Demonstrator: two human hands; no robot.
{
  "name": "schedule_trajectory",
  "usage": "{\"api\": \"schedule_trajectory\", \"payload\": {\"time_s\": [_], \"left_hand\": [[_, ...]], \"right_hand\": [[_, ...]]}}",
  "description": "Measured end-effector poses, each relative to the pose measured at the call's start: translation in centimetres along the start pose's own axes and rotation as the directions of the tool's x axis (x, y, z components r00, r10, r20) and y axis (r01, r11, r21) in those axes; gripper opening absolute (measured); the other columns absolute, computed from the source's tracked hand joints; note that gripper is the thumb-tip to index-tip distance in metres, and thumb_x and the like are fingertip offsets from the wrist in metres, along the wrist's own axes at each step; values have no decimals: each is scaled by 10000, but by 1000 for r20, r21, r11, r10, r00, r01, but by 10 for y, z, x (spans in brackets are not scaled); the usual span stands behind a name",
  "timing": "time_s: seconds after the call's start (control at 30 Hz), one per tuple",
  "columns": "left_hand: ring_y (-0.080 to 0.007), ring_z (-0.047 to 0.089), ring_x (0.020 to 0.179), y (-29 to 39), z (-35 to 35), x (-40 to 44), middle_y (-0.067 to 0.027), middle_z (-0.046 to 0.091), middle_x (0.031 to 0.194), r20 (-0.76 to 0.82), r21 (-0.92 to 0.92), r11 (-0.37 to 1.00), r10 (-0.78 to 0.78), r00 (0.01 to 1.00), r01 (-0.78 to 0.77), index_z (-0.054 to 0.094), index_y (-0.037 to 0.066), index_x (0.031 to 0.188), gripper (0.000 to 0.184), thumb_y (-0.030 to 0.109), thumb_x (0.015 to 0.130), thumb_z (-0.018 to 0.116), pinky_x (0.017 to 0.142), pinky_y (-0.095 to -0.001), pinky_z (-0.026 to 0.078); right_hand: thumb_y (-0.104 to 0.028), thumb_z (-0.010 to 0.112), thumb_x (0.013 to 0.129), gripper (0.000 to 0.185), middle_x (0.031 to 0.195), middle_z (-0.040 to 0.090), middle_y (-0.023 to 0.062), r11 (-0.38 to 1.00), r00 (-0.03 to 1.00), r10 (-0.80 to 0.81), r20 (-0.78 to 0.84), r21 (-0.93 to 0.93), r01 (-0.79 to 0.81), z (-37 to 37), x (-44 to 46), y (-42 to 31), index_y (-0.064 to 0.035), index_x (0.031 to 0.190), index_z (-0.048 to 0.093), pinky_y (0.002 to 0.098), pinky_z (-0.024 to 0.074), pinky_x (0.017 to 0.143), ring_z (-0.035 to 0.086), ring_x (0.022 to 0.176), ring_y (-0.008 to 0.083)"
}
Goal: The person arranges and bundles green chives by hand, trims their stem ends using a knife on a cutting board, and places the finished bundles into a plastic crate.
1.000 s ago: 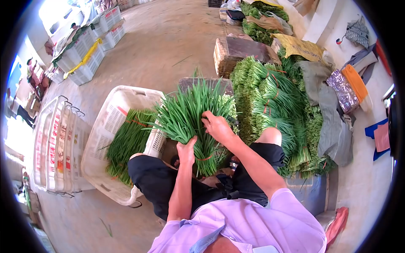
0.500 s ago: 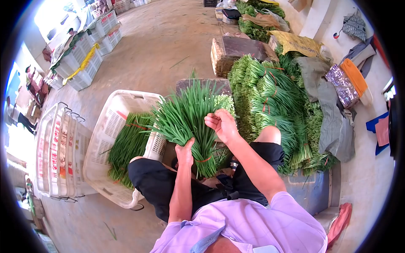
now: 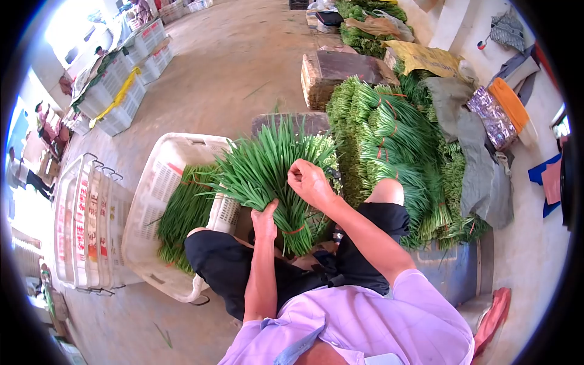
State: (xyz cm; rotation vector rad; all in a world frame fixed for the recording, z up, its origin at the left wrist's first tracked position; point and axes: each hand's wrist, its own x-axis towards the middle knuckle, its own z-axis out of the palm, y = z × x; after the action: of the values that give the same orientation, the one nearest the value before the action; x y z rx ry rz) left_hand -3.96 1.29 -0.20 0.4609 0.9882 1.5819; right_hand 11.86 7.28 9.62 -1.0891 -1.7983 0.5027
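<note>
A leafy bunch of garlic chives [image 3: 258, 167] stands over my lap, its leaves fanned out and its base tied with a red band [image 3: 294, 230]. My left hand [image 3: 265, 221] is closed around the near side of the bunch. Against the right side of the leaves, my right hand [image 3: 309, 182] has its fingers curled into a pinch; whatever they hold is too small to make out. To the left sits a white plastic crate [image 3: 159, 163] with more tied chives [image 3: 185, 213] lying in it.
On my right is a long pile of banded chives [image 3: 389, 146], partly covered by a grey cloth [image 3: 483, 176]. Stacked white crates [image 3: 88, 222] stand at the left. A brown box [image 3: 340, 73] lies ahead. Other people [image 3: 27, 173] are at the far left.
My right hand has moved slightly left and its fingers have drawn together into a pinch. My left hand keeps its hold on the bunch.
</note>
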Motion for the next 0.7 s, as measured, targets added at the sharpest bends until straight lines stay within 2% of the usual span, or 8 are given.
{"api": "schedule_trajectory", "payload": {"time_s": [0.13, 0.17, 0.3, 0.37, 0.6, 0.7], "left_hand": [[-204, 662, 939, -5, -1, 2, -83, 678, 1087, 14, 20, 999, -28, 1000, 28, 628, -21, 1166, 370, -59, 805, 699, 865, -363, 540], [-204, 663, 933, -6, -2, 2, -83, 677, 1085, 29, 23, 999, -31, 999, 31, 627, -20, 1167, 372, -61, 804, 699, 860, -364, 543], [-202, 665, 930, -4, -1, 1, -82, 676, 1082, 55, 23, 999, -36, 998, 35, 629, -18, 1166, 375, -69, 801, 696, 858, -362, 546], [-200, 666, 930, -1, 1, -2, -82, 677, 1084, 57, 27, 999, -36, 998, 35, 630, -19, 1164, 374, -72, 800, 694, 858, -359, 546], [-183, 657, 904, -4, 0, -1, -58, 695, 1059, 82, 17, 999, -37, 996, 35, 663, -17, 1136, 353, -57, 790, 722, 854, -342, 527], [-180, 664, 882, -3, 3, -2, -63, 698, 1059, 93, 13, 999, -34, 995, 33, 665, -19, 1129, 341, -58, 794, 719, 831, -334, 534]], "right_hand": [[-49, 674, 873, 150, 743, 651, 173, 998, 996, 63, 58, -21, -62, -8, 11, 3, 19, 943, 561, 375, 548, 628, 681, 667, 317], [-61, 658, 870, 200, 711, 635, 189, 997, 996, 65, 63, 43, -68, -8, 14, 3, -2, 1018, 536, 451, 514, 616, 647, 680, 398], [-67, 655, 872, 274, 725, 645, 206, 997, 985, 75, 158, 2, -76, -16, 24, -2, -15, 1119, 548, 470, 519, 634, 650, 692, 410], [-83, 655, 880, 321, 702, 640, 204, 998, 986, -31, 165, -46, 39, -14, 25, 6, -41, 1187, 572, 453, 524, 613, 659, 656, 395], [-95, 650, 879, 282, 711, 641, 214, 992, 982, -78, 173, -83, 93, -13, 23, 8, -27, 1148, 596, 467, 523, 622, 657, 674, 411], [-111, 653, 894, 231, 721, 650, 215, 994, 981, -12, 194, -104, 32, -14, 23, 8, -19, 1103, 617, 463, 526, 626, 663, 683, 412]]}}
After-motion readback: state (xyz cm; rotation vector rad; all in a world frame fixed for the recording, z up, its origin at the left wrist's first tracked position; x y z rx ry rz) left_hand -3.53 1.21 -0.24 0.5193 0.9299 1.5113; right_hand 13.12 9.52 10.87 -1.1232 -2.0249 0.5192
